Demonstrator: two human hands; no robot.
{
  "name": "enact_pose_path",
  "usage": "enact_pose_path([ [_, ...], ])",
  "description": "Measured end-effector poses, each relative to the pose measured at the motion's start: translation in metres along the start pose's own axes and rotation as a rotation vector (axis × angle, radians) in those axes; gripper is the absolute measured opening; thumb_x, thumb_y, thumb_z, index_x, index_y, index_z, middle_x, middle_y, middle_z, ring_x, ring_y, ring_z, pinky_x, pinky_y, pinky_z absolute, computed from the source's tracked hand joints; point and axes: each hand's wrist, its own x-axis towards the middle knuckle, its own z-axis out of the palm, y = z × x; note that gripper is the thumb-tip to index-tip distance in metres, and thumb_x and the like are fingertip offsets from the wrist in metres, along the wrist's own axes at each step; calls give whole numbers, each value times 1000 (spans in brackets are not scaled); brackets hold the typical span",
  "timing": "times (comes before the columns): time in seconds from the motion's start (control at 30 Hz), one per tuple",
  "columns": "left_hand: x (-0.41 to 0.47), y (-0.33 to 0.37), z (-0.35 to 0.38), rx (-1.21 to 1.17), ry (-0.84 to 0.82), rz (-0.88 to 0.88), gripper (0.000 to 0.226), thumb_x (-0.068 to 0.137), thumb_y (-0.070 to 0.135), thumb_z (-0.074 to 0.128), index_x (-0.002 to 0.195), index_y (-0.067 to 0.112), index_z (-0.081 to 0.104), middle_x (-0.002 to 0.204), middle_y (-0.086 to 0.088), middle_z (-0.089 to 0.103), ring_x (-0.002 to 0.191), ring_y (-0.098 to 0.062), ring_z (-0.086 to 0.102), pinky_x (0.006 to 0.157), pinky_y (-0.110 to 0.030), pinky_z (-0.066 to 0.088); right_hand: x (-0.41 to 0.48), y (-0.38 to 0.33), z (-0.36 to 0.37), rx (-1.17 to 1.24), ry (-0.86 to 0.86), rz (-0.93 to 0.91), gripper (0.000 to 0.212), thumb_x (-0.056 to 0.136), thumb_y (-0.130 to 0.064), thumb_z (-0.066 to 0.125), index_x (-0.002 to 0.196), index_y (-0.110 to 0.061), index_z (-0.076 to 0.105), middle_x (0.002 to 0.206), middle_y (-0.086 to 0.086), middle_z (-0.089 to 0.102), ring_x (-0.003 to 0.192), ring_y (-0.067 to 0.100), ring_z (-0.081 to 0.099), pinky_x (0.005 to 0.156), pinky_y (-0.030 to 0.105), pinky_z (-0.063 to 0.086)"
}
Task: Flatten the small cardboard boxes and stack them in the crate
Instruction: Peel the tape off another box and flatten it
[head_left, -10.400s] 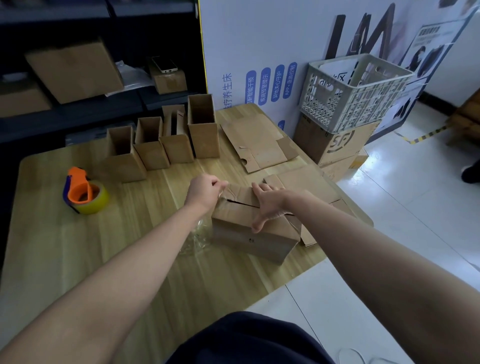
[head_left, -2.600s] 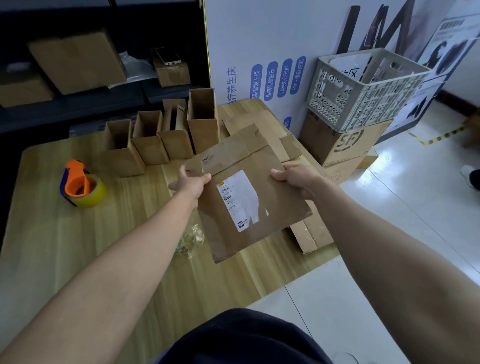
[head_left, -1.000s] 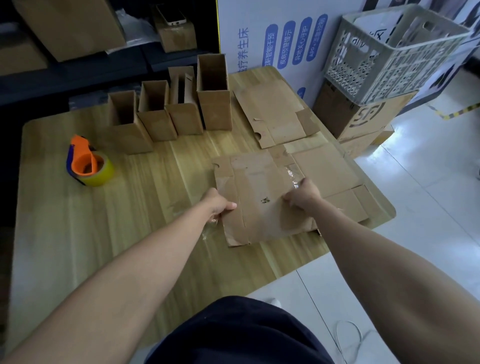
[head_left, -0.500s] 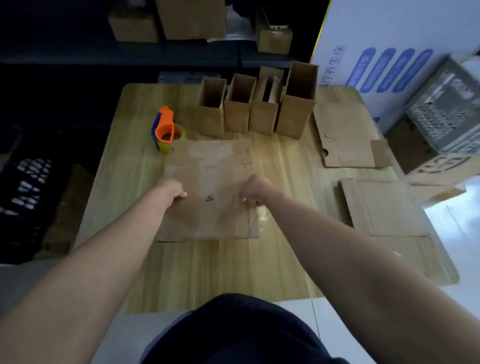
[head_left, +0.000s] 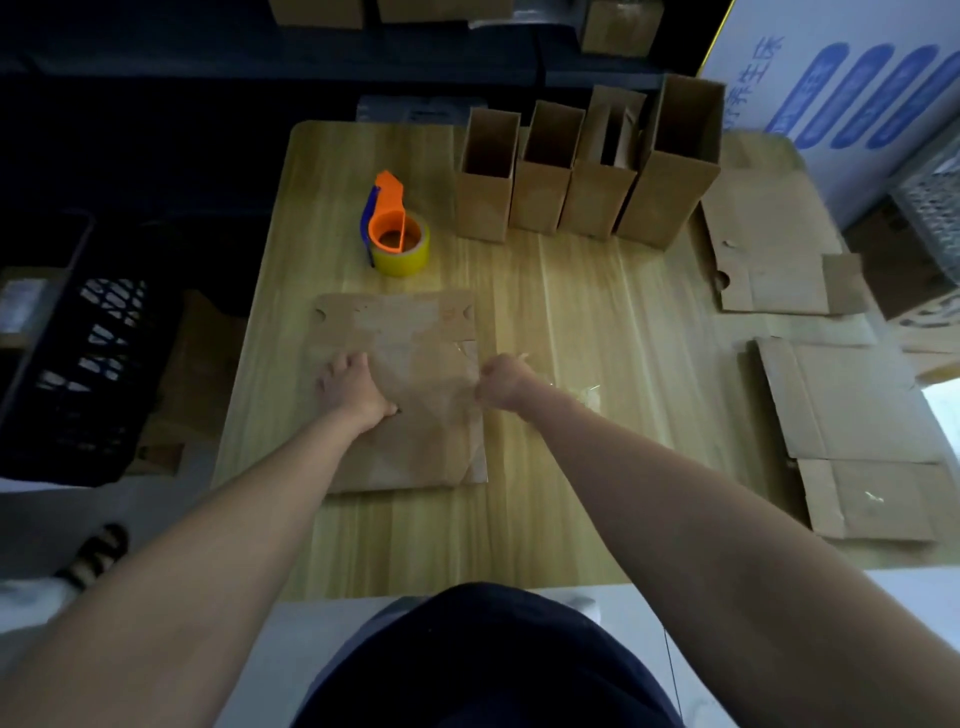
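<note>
A flattened brown cardboard box (head_left: 415, 447) lies on the wooden table (head_left: 597, 509), left of centre. My left hand (head_left: 353, 387) rests palm down on its left part. My right hand (head_left: 501, 382) is closed in a fist at the sheet's right edge, where a strip of clear tape glints. Several upright open small boxes (head_left: 582, 176) stand in a row at the table's back. A black crate (head_left: 78, 353) sits on the floor to the left. A corner of a grey crate (head_left: 935, 208) shows at the right edge.
An orange tape dispenser with a yellow roll (head_left: 397, 234) stands just behind the flattened box. Two other flattened boxes lie at the right, one at the back (head_left: 769, 249) and one nearer (head_left: 852, 431). A wad of clear tape (head_left: 584, 395) lies beside my right forearm.
The flattened box has been carried left across the table and laid down near the tape dispenser. My left hand moved from the sheet's left edge onto its top. The view has swung left.
</note>
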Motion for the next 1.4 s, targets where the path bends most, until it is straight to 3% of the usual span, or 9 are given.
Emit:
enact_pose_path([
  [0.17, 13, 10, 10, 133, -101, 138, 84, 77, 26, 77, 144, 12, 29, 152, -7, 18, 139, -29, 24, 111, -40, 30, 4, 16, -16, -94, 95, -27, 41, 94, -14, 52, 132, 2, 49, 135, 17, 51, 122, 32, 50, 100, 37, 44],
  [0.4, 10, 25, 10, 284, -125, 160, 70, 81, 13, 71, 139, 4, 32, 153, -13, 15, 134, -37, 30, 108, -44, 35, 4, 46, -37, -187, 200, -44, 45, 95, -19, 52, 137, -7, 44, 132, 15, 51, 113, 31, 55, 88, 33, 48],
  [0.57, -8, 72, -2, 398, 2, 253, 46, 88, 1, 47, 134, 1, 39, 136, -19, 37, 123, -37, 41, 102, -42, 38, -1, 65, -67, -403, 291, -116, 42, 95, -24, 54, 133, -9, 48, 131, 13, 52, 117, 29, 50, 98, 39, 42],
  [0.7, -27, 140, -20, 294, 180, 463, 42, 88, 1, 45, 131, 4, 45, 130, -18, 47, 117, -35, 48, 100, -42, 40, 0, 84, -118, -531, 428, -122, 42, 94, -28, 55, 131, -8, 47, 129, 12, 53, 121, 30, 46, 101, 40, 38],
  [0.87, -37, 222, -44, 127, 238, 632, 45, 87, -2, 53, 131, 5, 46, 129, -15, 50, 114, -29, 53, 98, -38, 45, 14, 99, -198, -547, 566, -86, 41, 93, -22, 54, 131, -7, 48, 136, 15, 47, 129, 33, 38, 103, 43, 35],
  [1.07, -38, 282, -56, 34, 303, 685, 43, 89, 2, 56, 131, 8, 50, 131, -11, 51, 119, -25, 50, 107, -38, 38, 51, 117, -261, -551, 606, -116, 53, 88, -11, 56, 139, -7, 40, 148, 13, 31, 141, 31, 18, 109, 48, 29],
  [1.23, -30, 304, -57, 7, 315, 671, 46, 90, 9, 59, 134, 12, 47, 136, -8, 49, 128, -21, 45, 112, -42, 32, 90, 127, -287, -548, 578, -155, 69, 88, -11, 54, 149, -11, 22, 158, 4, 11, 146, 29, -4, 115, 51, 15],
  [1.33, -27, 311, -56, -13, 321, 671, 46, 90, 12, 59, 135, 15, 47, 137, -5, 49, 128, -20, 44, 115, -42, 26, 110, 125, -293, -572, 549, -128, 66, 89, -11, 50, 148, -12, 23, 152, 10, 28, 145, 33, 3, 115, 54, 6],
  [1.4, -26, 315, -54, -24, 323, 674, 46, 90, 14, 59, 135, 16, 47, 137, -4, 48, 129, -19, 44, 116, -41, 24, 117, 123, -297, -614, 623, -115, 43, 89, -7, 45, 131, -10, 47, 130, 16, 52, 136, 35, 25, 115, 54, 6],
])
